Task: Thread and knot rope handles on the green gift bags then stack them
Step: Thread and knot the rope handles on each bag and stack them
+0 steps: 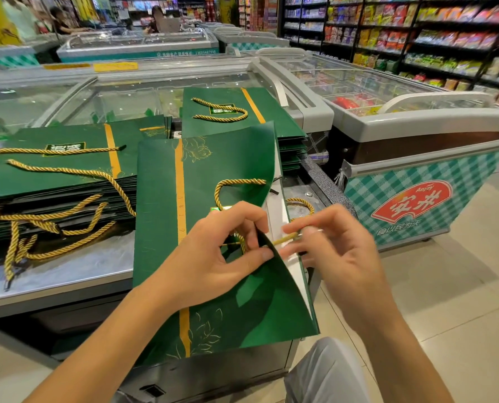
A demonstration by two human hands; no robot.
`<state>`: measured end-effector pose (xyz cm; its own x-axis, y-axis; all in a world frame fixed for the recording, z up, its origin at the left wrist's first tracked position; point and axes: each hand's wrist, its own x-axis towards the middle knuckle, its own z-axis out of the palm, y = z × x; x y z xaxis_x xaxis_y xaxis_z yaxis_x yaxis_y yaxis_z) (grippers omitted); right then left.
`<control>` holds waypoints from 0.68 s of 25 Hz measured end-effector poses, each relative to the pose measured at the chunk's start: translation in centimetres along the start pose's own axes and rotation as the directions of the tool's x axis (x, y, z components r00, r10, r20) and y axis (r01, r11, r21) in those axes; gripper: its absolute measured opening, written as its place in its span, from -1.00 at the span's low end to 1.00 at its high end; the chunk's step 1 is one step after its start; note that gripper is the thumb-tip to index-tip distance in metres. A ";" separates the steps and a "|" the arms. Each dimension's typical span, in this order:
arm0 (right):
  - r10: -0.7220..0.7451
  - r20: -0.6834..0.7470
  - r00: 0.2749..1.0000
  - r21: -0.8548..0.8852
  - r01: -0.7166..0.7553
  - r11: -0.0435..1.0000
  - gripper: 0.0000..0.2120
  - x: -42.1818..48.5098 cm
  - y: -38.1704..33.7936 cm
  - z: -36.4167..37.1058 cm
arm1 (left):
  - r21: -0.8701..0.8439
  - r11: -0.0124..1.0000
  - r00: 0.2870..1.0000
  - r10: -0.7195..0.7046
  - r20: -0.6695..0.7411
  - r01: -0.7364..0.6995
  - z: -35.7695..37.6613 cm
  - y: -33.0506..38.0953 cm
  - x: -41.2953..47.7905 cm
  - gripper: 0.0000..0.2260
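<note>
A flat green gift bag (167, 228) with a gold stripe lies on the freezer top in front of me, its upper panel curled up at the right edge. A gold rope handle (231, 183) loops across that panel. My left hand (213, 257) pinches the panel's edge by a hole. My right hand (327, 245) pinches the gold rope end (286, 238) that passes through the panel. Left of it sits a stack of green bags (53, 170) with loose gold ropes (53, 225) hanging over its front. A second stack (236, 114) with a threaded handle lies behind.
The bags rest on a glass-lidded chest freezer (68, 271). Another freezer (417, 158) with a checked front stands to the right across a narrow gap. Stocked shelves (417, 33) line the far right. People sit at the far back left. My knee (327, 373) shows at the bottom.
</note>
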<state>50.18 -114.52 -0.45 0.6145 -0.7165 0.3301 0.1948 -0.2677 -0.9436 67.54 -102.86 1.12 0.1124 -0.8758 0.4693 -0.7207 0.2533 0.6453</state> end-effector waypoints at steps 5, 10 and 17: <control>-0.022 -0.084 0.996 -0.163 0.008 0.987 -0.91 2.0 -0.4 -2.6 | 0.150 0.989 0.999 0.020 -0.051 -0.012 0.0 -0.5 0.6 -0.74; -0.063 0.115 0.991 -0.404 0.104 0.909 -0.56 4.3 0.6 -2.4 | 0.318 0.948 0.999 0.013 0.038 -0.024 0.7 -1.5 1.6 -0.66; 0.214 0.587 0.781 -0.636 0.281 0.719 -0.12 8.4 -0.2 -1.8 | 0.426 0.903 0.998 0.059 0.017 -0.061 -1.2 -2.6 1.5 -0.91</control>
<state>53.98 -121.64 2.51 0.9701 -0.2390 0.0415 -0.1734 -0.8030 -0.5702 70.39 -104.30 0.84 0.0581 -0.8661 0.4964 -0.9487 0.1069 0.2976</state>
